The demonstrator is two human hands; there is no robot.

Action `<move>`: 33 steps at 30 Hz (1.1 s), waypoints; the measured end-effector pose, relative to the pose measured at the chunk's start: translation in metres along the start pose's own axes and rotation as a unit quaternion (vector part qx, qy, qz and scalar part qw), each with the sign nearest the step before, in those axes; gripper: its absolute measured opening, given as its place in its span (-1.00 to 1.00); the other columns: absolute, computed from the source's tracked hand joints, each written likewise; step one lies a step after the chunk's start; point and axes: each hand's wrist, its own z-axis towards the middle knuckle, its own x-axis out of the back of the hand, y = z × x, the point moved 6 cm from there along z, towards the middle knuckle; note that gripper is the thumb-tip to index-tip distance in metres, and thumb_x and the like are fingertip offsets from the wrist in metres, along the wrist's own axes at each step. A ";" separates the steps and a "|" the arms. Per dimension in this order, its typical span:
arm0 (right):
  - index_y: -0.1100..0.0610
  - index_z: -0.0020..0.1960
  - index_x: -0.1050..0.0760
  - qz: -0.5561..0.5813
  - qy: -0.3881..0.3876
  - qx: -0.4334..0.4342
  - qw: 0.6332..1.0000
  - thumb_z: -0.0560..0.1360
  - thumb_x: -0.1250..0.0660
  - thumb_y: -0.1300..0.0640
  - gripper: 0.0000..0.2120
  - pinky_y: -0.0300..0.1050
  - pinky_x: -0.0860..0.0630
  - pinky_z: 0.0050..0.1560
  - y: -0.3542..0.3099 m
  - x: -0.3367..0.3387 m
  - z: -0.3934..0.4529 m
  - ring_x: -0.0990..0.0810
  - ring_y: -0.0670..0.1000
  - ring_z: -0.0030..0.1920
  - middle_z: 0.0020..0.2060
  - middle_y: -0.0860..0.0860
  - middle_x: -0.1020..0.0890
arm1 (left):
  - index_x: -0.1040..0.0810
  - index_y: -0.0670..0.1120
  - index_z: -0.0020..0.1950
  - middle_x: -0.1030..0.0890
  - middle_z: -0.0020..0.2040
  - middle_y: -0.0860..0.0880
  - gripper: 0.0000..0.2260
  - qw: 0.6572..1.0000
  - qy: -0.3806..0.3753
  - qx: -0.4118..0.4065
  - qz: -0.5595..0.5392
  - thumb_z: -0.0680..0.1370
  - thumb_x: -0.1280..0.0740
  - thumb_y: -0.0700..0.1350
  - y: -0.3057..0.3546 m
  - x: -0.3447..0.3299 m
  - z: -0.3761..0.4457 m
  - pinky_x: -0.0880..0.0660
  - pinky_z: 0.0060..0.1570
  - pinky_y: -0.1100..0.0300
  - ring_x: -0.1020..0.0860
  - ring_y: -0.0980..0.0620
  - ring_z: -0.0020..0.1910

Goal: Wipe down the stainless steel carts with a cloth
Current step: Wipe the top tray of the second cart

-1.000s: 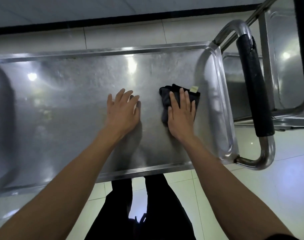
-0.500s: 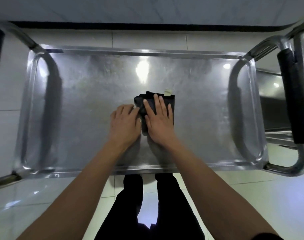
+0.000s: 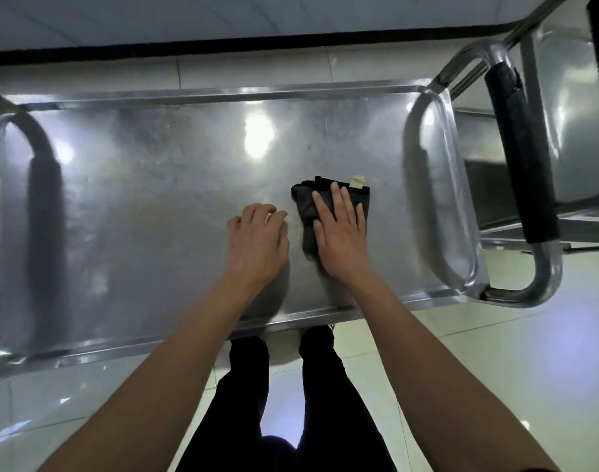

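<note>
Mid-wipe on the top shelf: right hand (image 3: 340,233) pressed flat, fingers spread, on a folded dark cloth (image 3: 306,212) right of frame centre; left hand (image 3: 258,238) empty, fingers curled, braced on bare steel just beside. Cart (image 3: 138,185) is dull, smeared sheet metal with a raised rim and rounded corners; a tubular handle with a black foam grip (image 3: 519,158) at upper right. Next stroke likely needs even pressure out toward the unwiped left end.

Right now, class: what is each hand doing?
Left hand: fingers curled, holding nothing, on the cart top.
Right hand: open, flat on the dark cloth.
</note>
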 end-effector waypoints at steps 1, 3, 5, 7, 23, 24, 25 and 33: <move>-0.07 0.63 0.01 0.000 0.000 -0.010 1.000 0.69 0.03 -0.04 -0.49 0.11 0.18 0.57 0.017 0.006 -0.001 0.18 0.03 0.61 0.62 0.04 0.09 | -0.57 -0.07 0.26 -0.55 0.23 -0.07 -0.74 1.000 0.004 -0.007 -0.002 0.60 -0.28 -0.07 0.012 -0.006 0.003 -0.39 0.16 -0.14 -0.44 -0.14 0.29; -0.07 0.63 0.00 0.003 0.004 -0.027 1.000 0.69 0.03 -0.03 -0.49 0.12 0.18 0.57 0.051 0.017 -0.002 0.17 0.03 0.61 0.62 0.04 0.09 | -0.58 -0.08 0.25 -0.56 0.23 -0.08 -0.74 1.000 0.013 -0.023 -0.002 0.59 -0.31 -0.07 0.038 -0.017 0.010 -0.42 0.15 -0.12 -0.45 -0.14 0.27; -0.06 0.63 0.00 0.004 0.010 -0.041 0.999 0.69 0.03 -0.02 -0.49 0.13 0.18 0.57 0.087 0.026 -0.002 0.17 0.04 0.61 0.62 0.04 0.09 | -0.60 -0.07 0.23 -0.57 0.23 -0.08 -0.75 0.999 0.017 -0.042 -0.001 0.58 -0.32 -0.07 0.066 -0.027 0.018 -0.44 0.15 -0.11 -0.46 -0.13 0.27; -0.05 0.62 0.00 0.001 0.017 -0.054 0.998 0.69 0.05 -0.02 -0.49 0.16 0.16 0.57 0.129 0.036 -0.002 0.17 0.05 0.61 0.62 0.04 0.09 | -0.61 -0.08 0.19 -0.56 0.23 -0.09 -0.77 0.999 0.008 -0.051 0.000 0.58 -0.31 -0.07 0.092 -0.037 0.024 -0.43 0.14 -0.09 -0.45 -0.13 0.27; -0.07 0.62 0.02 -0.015 0.052 -0.110 0.992 0.66 0.07 -0.02 -0.48 0.19 0.14 0.57 0.220 0.044 -0.063 0.17 0.04 0.61 0.62 0.06 0.07 | -0.65 -0.17 0.07 -0.50 0.21 -0.12 -0.76 0.996 -0.051 0.013 0.070 0.54 -0.28 -0.08 0.135 -0.056 0.032 -0.41 0.15 -0.09 -0.44 -0.16 0.25; -0.07 0.62 0.03 -0.016 0.048 -0.120 0.992 0.67 0.07 -0.02 -0.48 0.19 0.15 0.57 0.217 0.041 -0.072 0.18 0.04 0.61 0.62 0.05 0.08 | -0.65 -0.16 0.07 -0.50 0.21 -0.11 -0.75 0.996 -0.053 0.009 0.074 0.54 -0.27 -0.07 0.134 -0.055 0.032 -0.40 0.16 -0.10 -0.44 -0.16 0.24; -0.07 0.62 0.04 -0.017 0.044 -0.128 0.991 0.67 0.06 -0.02 -0.47 0.18 0.15 0.57 0.213 0.039 -0.080 0.18 0.04 0.61 0.62 0.05 0.08 | -0.65 -0.15 0.09 -0.50 0.22 -0.11 -0.74 0.995 -0.058 0.003 0.078 0.55 -0.26 -0.07 0.132 -0.055 0.032 -0.39 0.16 -0.12 -0.44 -0.15 0.25; -0.06 0.62 0.02 -0.009 0.040 -0.160 0.986 0.68 0.02 0.00 -0.48 0.19 0.14 0.57 0.169 0.025 -0.103 0.15 0.07 0.61 0.62 0.08 0.05 | -0.48 -0.06 0.28 -0.37 0.44 -0.08 -0.71 0.993 -0.085 -0.044 0.063 0.61 -0.19 0.00 0.110 -0.054 0.006 -0.25 0.30 -0.19 -0.20 -0.10 0.53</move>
